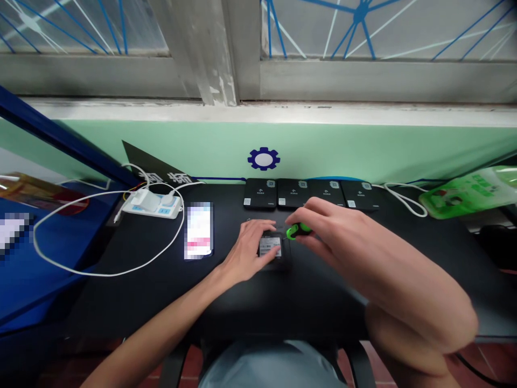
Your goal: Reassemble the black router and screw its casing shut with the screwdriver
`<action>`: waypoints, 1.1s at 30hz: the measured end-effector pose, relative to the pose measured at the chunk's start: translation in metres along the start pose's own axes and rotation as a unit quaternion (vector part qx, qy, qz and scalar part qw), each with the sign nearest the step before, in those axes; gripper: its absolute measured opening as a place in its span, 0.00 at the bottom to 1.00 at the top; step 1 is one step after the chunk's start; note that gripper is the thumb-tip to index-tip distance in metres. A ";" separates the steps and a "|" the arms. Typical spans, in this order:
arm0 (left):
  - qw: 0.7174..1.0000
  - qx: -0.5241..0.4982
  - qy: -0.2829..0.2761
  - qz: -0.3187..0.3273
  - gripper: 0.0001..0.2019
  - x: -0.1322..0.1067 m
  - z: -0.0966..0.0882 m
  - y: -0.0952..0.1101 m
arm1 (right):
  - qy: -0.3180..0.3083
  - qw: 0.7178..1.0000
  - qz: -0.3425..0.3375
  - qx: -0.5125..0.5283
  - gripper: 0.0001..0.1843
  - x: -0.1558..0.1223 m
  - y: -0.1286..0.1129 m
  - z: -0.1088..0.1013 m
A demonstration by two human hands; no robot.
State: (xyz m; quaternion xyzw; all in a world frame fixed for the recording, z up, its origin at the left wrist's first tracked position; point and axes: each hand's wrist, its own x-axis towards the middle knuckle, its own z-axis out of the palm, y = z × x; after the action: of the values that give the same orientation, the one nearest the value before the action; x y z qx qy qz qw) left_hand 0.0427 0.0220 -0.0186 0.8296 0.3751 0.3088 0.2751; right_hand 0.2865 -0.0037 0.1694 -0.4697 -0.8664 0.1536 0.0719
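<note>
On the black desk [161, 302] lies a flat black case [286, 260] with a white printed label [266, 247]. My left hand [247, 250] holds it down, its fingers along the far side and its thumb across the label. My right hand [323, 223] grips a green-and-black handled tool, apparently a screwdriver [298, 231], at the case's far right side. The tool's tip is too small to make out, and part of the case is hidden under my left hand.
Several black boxes [260, 194] stand in a row along the wall. A lit phone [198, 230] lies at the left. Behind it is a white power strip [161, 207] with a looping white cable [109, 275]. A green bottle [464, 194] stands at the right.
</note>
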 end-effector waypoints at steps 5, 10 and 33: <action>1.000 0.016 -0.008 -0.012 0.11 0.001 0.002 -0.007 | -0.003 1.000 -0.005 -0.009 0.09 0.005 -0.001 0.002; 0.999 0.031 -0.005 -0.013 0.10 0.001 0.004 -0.008 | -0.013 1.000 -0.006 -0.025 0.07 0.011 -0.004 0.003; 0.999 0.029 -0.020 -0.011 0.14 0.002 0.002 -0.008 | -0.020 1.000 -0.008 -0.009 0.05 0.006 -0.001 -0.001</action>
State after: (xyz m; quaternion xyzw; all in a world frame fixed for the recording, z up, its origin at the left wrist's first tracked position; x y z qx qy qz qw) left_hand 0.0415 0.0275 -0.0250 0.8393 0.3871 0.2782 0.2614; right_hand 0.2830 0.0014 0.1705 -0.4600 -0.8727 0.1548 0.0521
